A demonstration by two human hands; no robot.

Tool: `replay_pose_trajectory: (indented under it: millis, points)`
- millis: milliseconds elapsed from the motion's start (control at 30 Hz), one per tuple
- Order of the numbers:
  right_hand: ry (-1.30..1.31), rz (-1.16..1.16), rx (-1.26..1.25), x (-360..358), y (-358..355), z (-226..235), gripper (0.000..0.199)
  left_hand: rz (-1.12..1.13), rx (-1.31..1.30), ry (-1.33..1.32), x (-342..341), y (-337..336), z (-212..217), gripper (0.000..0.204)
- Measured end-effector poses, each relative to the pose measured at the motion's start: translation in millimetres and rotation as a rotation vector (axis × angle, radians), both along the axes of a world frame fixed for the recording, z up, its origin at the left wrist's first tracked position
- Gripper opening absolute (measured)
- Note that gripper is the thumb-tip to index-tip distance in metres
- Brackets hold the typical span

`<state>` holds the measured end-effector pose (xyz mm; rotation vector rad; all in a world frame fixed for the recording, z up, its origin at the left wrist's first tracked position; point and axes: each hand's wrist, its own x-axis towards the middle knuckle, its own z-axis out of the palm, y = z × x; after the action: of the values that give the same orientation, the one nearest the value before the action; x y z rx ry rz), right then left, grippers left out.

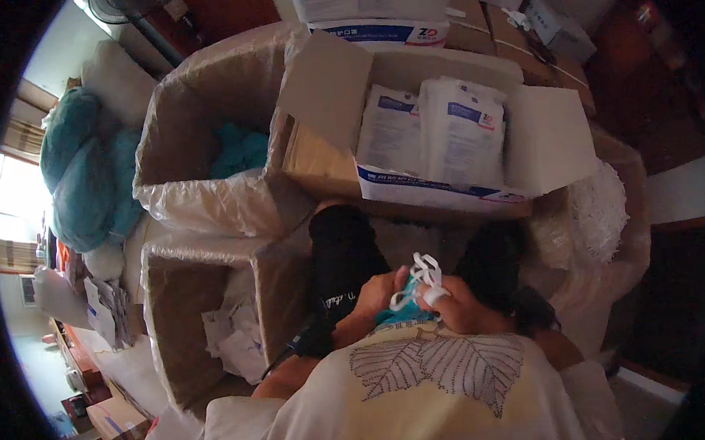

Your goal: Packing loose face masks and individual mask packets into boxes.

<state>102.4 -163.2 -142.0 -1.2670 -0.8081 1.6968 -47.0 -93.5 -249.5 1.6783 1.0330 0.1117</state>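
Observation:
My left hand [378, 293] and my right hand [455, 306] meet over my lap, both gripping a teal face mask [400, 312]. White elastic ear loops [424, 273] stick up between my fingers, wound around my right hand's fingers. Straight ahead stands an open cardboard box [324, 103] holding upright white packets with blue print [435, 134]. My knees in dark trousers [342, 244] flank my hands.
A plastic-lined carton [202, 195] at the upper left holds teal masks [239, 150]. Another lined carton [175, 306] at my left holds torn white wrappers [236, 335]. A heap of white loops [600, 205] sits in a bag at right. Teal bundles [83, 177] lie far left.

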Motion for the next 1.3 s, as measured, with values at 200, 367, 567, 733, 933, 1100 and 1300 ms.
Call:
replay_pose_trajectory:
  millis: [200, 367, 567, 733, 933, 1100, 1300]
  points:
    - [-0.109, -0.139, -0.007, 37, -30, 22, 0.02, -0.001, 0.058, 0.174, -5, 6, -8, 0.05]
    - [0.229, -0.608, 0.294, 131, -35, 39, 0.021, 0.411, -0.101, 0.018, 5, 11, 16, 0.05]
    - [0.016, -0.606, -0.188, 121, -50, -60, 0.02, 1.012, -0.505, -0.203, -28, 37, 16, 0.058]
    - [-0.145, -0.466, -0.386, 94, -55, -60, 0.027, 1.169, -0.514, -0.911, -101, 168, 6, 0.06]
    - [0.032, -0.713, -0.343, 127, -67, -63, 0.029, 0.985, -0.067, -0.954, -210, 331, -2, 0.032]
    - [-0.145, -0.924, -0.173, 232, -95, -25, 0.027, 0.957, -0.171, -1.034, -151, 283, 15, 0.029]
    - [-0.983, -0.891, -0.103, 413, -159, 12, 0.029, 0.815, -0.193, -0.832, -78, 211, 23, 0.023]
